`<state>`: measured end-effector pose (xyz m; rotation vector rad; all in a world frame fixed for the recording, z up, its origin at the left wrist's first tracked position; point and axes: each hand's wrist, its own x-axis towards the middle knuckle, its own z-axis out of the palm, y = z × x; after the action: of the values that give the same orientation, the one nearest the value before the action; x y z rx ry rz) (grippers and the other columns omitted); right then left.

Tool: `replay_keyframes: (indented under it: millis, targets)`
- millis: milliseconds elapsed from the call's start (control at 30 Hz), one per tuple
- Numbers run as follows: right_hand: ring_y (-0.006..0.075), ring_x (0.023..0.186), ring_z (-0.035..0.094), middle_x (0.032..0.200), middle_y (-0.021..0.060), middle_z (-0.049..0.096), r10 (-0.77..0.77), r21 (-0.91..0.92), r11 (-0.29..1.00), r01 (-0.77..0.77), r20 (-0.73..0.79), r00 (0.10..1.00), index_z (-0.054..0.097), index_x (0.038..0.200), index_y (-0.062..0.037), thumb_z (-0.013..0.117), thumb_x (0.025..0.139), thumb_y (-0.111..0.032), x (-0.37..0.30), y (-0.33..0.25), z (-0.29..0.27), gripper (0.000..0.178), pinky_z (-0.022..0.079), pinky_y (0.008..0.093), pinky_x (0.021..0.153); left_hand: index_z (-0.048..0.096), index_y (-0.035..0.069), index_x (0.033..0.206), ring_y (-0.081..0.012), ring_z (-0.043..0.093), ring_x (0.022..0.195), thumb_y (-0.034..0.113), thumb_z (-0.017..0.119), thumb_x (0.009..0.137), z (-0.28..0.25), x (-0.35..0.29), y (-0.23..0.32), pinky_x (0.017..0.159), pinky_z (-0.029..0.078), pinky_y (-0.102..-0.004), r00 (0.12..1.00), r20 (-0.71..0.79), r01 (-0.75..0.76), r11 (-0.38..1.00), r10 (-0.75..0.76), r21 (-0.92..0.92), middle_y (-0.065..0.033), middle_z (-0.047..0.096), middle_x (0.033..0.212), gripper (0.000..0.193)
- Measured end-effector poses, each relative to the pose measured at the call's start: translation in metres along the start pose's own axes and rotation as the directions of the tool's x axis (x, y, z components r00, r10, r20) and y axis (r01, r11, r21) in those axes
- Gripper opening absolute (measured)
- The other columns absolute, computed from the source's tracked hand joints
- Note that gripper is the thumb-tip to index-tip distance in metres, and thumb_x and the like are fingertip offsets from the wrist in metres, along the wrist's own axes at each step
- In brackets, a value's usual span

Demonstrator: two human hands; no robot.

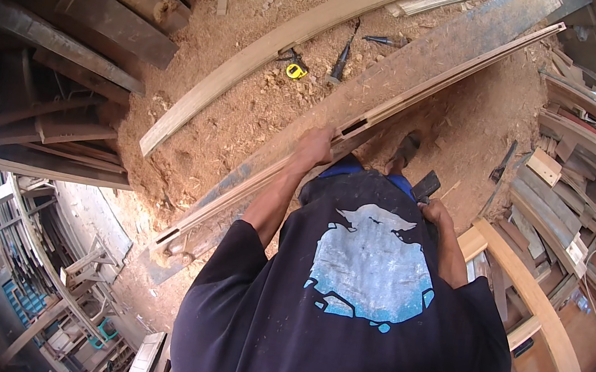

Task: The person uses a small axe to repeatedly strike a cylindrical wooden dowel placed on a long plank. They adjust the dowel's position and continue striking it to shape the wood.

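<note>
A long, narrow piece of wood point(434, 83) with slots cut along its edge runs diagonally from lower left to upper right. It lies along a wide dusty plank point(381, 83). My left hand point(314, 147) is closed on the narrow piece, just beside a dark slot point(353, 125). At my right side, my right hand point(437, 212) grips a tool with a dark, blocky head point(427, 185), which looks like a hammer. Its handle is mostly hidden by my fingers. The hammer is held apart from the wood.
Beyond the plank, a yellow tape measure point(296, 71) and two dark-handled tools point(340, 62) lie in wood shavings. A curved pale board point(254, 62) arcs past them. Stacked timber point(119, 24) stands left; offcuts point(550, 206) and a curved wooden frame point(537, 303) are at right.
</note>
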<state>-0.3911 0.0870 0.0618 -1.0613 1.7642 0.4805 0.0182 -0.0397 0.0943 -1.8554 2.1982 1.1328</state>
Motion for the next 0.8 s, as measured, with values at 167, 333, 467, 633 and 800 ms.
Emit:
replay_keyframes:
  millis: [167, 333, 467, 633, 800]
  targets:
    - [0.0383, 0.101, 0.071, 0.104, 0.031, 0.071, -0.024, -0.037, 0.999, 0.026, 0.05, 0.998, 0.072, 0.1, 0.0082, 0.069, 0.087, -0.039, 0.004, -0.007, -0.011, 0.049, 0.053, 0.0448, 0.087, 0.062, 0.008, 0.107, -0.0452, 0.067, 0.092, 0.013, 0.063, 0.078, 0.015, 0.015, 0.041, 0.082, 0.052, -0.0545, 1.0, -0.008, 0.007, 0.999, -0.007, -0.04, -0.0243, 0.07, 0.092, 0.029]
    - [0.0389, 0.1, 0.071, 0.104, 0.0308, 0.07, -0.059, -0.121, 0.99, 0.071, 0.096, 0.994, 0.072, 0.1, 0.0069, 0.067, 0.087, -0.045, 0.019, -0.013, -0.011, 0.053, 0.054, 0.046, 0.084, 0.063, 0.009, 0.106, -0.0432, 0.068, 0.092, 0.014, 0.067, 0.076, 0.035, 0.01, 0.044, 0.08, 0.053, -0.0524, 0.998, -0.067, -0.007, 0.996, 0.001, -0.084, -0.0222, 0.071, 0.092, 0.031]
    - [0.0405, 0.105, 0.069, 0.108, 0.0305, 0.07, -0.221, -0.33, 0.923, 0.196, -0.037, 0.975, 0.072, 0.103, 0.0058, 0.066, 0.088, -0.047, 0.046, -0.001, -0.008, 0.055, 0.054, 0.0455, 0.087, 0.066, 0.008, 0.105, -0.0391, 0.071, 0.09, 0.016, 0.074, 0.072, 0.029, 0.007, 0.041, 0.076, 0.056, -0.0498, 0.999, 0.014, 0.035, 0.992, -0.034, -0.119, -0.0202, 0.073, 0.093, 0.035]
    - [0.0324, 0.085, 0.071, 0.097, 0.0185, 0.074, -0.178, 0.018, 0.984, 0.177, 0.08, 0.981, 0.07, 0.112, 0.006, 0.066, 0.093, -0.036, 0.048, -0.011, -0.015, 0.046, 0.054, 0.0428, 0.078, 0.067, 0.01, 0.11, -0.0369, 0.071, 0.094, 0.016, 0.077, 0.066, 0.055, 0.01, 0.038, 0.079, 0.055, -0.0483, 0.998, -0.062, 0.027, 0.992, -0.034, -0.119, -0.019, 0.073, 0.095, 0.045]
    - [0.0208, 0.061, 0.061, 0.068, 0.0054, 0.063, -0.084, 0.567, 0.822, -0.05, 0.207, 0.975, 0.065, 0.082, -0.0092, 0.061, 0.099, -0.032, 0.105, 0.021, -0.046, 0.028, 0.051, 0.0338, 0.062, 0.067, 0.007, 0.108, -0.0383, 0.07, 0.095, 0.014, 0.078, 0.065, 0.042, 0.005, 0.043, 0.08, 0.055, -0.0483, 0.998, -0.063, -0.03, 0.99, 0.021, -0.138, -0.0204, 0.072, 0.098, 0.045]
